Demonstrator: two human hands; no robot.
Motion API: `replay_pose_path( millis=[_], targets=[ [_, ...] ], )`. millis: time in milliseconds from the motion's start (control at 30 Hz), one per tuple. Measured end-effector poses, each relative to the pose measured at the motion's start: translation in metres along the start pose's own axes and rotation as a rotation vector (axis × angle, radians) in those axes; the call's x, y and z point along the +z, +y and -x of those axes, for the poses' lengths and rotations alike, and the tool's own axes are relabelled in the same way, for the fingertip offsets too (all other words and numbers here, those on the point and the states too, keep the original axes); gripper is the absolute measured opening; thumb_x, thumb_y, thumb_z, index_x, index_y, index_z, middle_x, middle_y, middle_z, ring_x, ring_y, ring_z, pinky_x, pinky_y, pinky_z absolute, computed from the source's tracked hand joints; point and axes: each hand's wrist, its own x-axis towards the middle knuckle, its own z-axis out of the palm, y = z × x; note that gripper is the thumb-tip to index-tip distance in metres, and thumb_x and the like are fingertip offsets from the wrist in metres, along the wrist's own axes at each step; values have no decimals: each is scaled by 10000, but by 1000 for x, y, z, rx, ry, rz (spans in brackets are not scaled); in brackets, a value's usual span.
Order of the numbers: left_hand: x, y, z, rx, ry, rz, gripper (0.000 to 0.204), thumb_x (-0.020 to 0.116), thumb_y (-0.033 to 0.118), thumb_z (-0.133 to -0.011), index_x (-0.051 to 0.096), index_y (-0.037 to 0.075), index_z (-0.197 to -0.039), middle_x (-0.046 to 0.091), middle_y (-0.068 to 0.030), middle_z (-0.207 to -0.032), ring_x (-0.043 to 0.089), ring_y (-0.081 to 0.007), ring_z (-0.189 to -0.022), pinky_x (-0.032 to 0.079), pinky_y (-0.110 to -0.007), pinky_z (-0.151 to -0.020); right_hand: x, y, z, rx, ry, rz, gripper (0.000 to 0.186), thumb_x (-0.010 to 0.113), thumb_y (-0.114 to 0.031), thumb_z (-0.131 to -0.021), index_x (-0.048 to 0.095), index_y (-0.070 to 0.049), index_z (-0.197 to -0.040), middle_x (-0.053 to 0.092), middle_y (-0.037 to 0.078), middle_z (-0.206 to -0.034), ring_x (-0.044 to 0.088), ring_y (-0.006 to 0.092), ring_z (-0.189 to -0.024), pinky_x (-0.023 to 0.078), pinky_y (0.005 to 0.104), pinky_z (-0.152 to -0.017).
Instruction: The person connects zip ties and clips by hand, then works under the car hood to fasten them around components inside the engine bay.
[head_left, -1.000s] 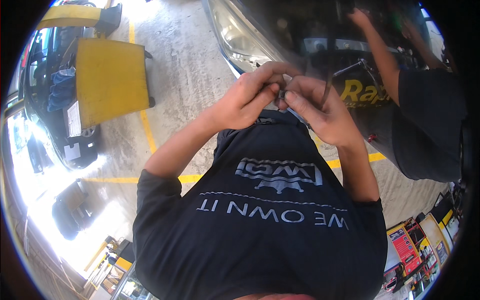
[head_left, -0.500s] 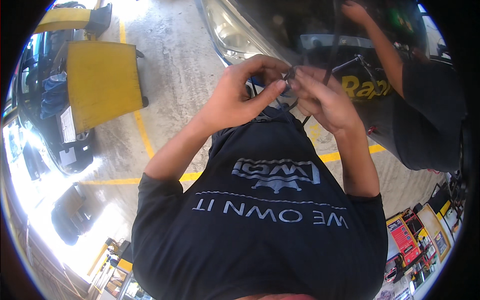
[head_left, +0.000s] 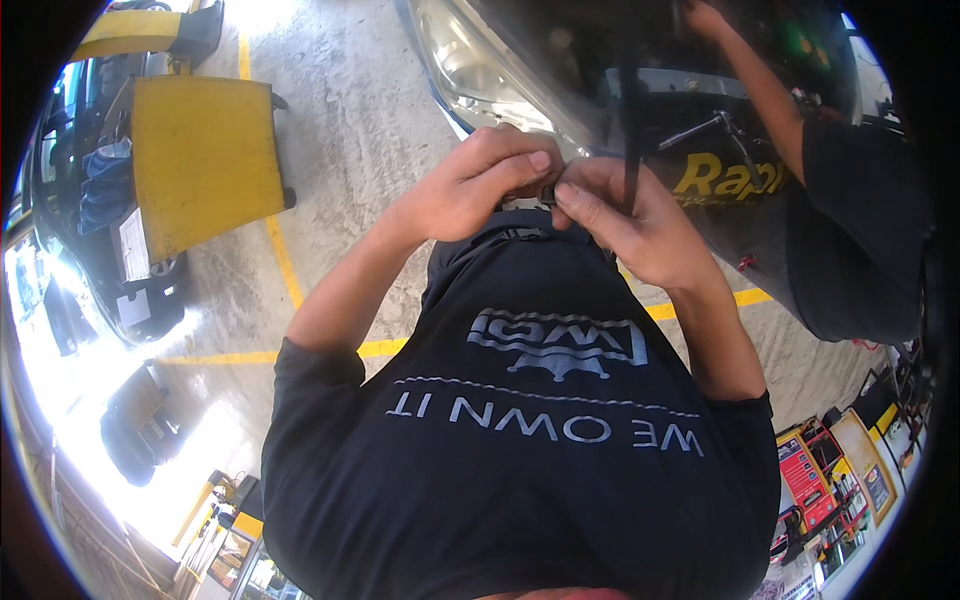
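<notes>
Both my hands meet in front of my waist, beside the car's front corner. My right hand (head_left: 625, 215) pinches a small dark piece (head_left: 548, 194), too small to tell its kind, between thumb and fingers. Close against it, my left hand (head_left: 480, 185) is closed, thumb laid over the curled fingers; whatever it grips is hidden. A blurred black cable-like strand (head_left: 630, 90) runs down from the top and crosses my right hand.
A car headlight (head_left: 470, 55) and dark engine bay lie ahead. At the right, a co-worker's arm (head_left: 765, 90) reaches over a fender cover (head_left: 690, 200) holding a ratchet-like metal tool (head_left: 695, 130). A yellow cart (head_left: 205, 165) stands left, near another car (head_left: 75, 190).
My hands have come slightly left and lower, nearer my waist. My left thumb has lifted from the small piece onto its own fingers. The black strand has shifted left.
</notes>
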Motion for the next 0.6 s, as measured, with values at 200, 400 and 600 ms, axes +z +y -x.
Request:
replay_pose_path(
  millis=[200, 400, 600],
  targets=[
    [-2, -8, 3, 235, 82, -331, 270, 546, 203, -997, 672, -25, -928, 610, -140, -746, 532, -276, -683, 437, -352, -670, 8, 8, 1, 50, 11, 48, 245, 623, -200, -1030, 650, 17, -919, 661, -4, -815, 551, 53, -747, 442, 229, -686],
    [1, -4, 5, 305, 57, -392, 183, 624, 158, -931, 704, -1, -890, 584, -183, -645, 570, -345, -590, 450, -403, -600, 16, 14, 4, -74, 124, 112, 244, 628, -205, -1024, 662, 20, -935, 654, -4, -784, 519, 42, -710, 417, 233, -634],
    [9, 9, 12, 223, 93, -432, 170, 615, 122, -924, 634, 0, -807, 578, -168, -647, 582, -352, -621, 457, -414, -606, 15, 14, 6, -86, 167, 149, 201, 621, -169, -1016, 671, 15, -953, 642, -10, -762, 466, 30, -669, 376, 239, -585]
  ],
)
